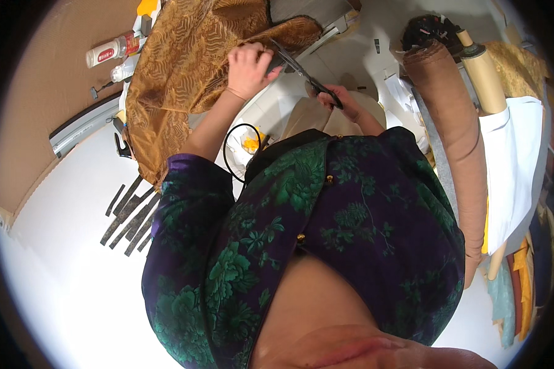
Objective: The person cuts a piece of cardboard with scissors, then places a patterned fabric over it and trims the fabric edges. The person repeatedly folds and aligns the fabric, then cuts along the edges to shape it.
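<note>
Golden-brown patterned brocade fabric [172,74] spreads over the table and hangs past its edge. My left hand [247,69] rests on this fabric near its right edge, its fingers bent and gripping the cloth. In my right hand [341,101] is a pair of black-handled scissors [300,69], its fingers around the handles. The scissors point up and to the left, their blades at the fabric's edge beside my left hand. Whether the blades have cloth between them I cannot make out.
Several dark strips [129,222] lie on the white table left of me, with a white bottle [104,53] and a metal bar [83,126] farther off. To my right stand a brown fabric roll [444,123], a cardboard tube [483,77] and white sheeting [505,169].
</note>
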Demonstrator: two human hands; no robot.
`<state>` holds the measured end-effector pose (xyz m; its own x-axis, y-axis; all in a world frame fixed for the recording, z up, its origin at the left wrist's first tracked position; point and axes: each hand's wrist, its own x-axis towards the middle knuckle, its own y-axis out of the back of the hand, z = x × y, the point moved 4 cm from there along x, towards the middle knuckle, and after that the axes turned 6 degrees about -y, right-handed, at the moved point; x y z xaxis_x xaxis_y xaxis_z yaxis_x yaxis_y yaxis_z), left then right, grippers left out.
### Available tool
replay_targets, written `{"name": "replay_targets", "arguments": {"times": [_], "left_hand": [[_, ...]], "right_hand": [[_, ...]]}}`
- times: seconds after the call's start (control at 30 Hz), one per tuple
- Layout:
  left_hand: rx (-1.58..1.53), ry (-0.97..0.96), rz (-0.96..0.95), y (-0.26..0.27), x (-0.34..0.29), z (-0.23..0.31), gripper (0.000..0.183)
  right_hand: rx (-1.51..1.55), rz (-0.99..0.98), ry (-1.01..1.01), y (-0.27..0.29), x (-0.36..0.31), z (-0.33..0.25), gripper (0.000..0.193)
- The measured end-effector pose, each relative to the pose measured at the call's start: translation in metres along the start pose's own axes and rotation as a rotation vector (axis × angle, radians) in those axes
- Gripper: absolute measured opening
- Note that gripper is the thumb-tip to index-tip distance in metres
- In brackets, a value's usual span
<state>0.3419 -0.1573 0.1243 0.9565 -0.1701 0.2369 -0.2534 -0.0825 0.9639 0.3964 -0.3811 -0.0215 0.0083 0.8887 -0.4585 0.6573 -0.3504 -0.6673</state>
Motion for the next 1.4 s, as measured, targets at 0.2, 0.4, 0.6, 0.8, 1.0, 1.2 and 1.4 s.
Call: {"name": "replay_targets", "arguments": {"times": [0.2,0.4,0.6,0.8,1.0,1.2,1.4], "left_hand": [[0.046,0.03,-0.089,-0.02,-0.004,0.001,0.025],[-0.001,0.052,0.017,-0.006,-0.002,0.009,0.021],[-0.021,0.064,0.019,-0.004,-0.004,0.006,0.019],[-0.032,0.066,0.008,-0.004,-0.005,0.005,0.019],[-0.042,0.077,0.01,-0.001,-0.003,0.007,0.018],[-0.043,0.092,0.018,0.0,-0.004,0.007,0.016],[-0.054,0.103,0.029,0.001,-0.002,0.007,0.016]], "right_hand": [[0.025,0.014,0.006,-0.001,-0.004,-0.002,0.041],[0.006,0.056,0.031,-0.005,0.0,-0.004,0.041],[0.0,0.069,0.046,-0.007,0.004,-0.008,0.04],[-0.052,0.114,0.049,-0.009,-0.001,-0.012,0.038],[0.002,0.138,0.049,-0.017,-0.008,-0.013,0.035],[-0.002,0.167,0.043,-0.017,-0.009,-0.008,0.033],[0.006,0.184,0.013,-0.015,-0.012,-0.002,0.03]]}}
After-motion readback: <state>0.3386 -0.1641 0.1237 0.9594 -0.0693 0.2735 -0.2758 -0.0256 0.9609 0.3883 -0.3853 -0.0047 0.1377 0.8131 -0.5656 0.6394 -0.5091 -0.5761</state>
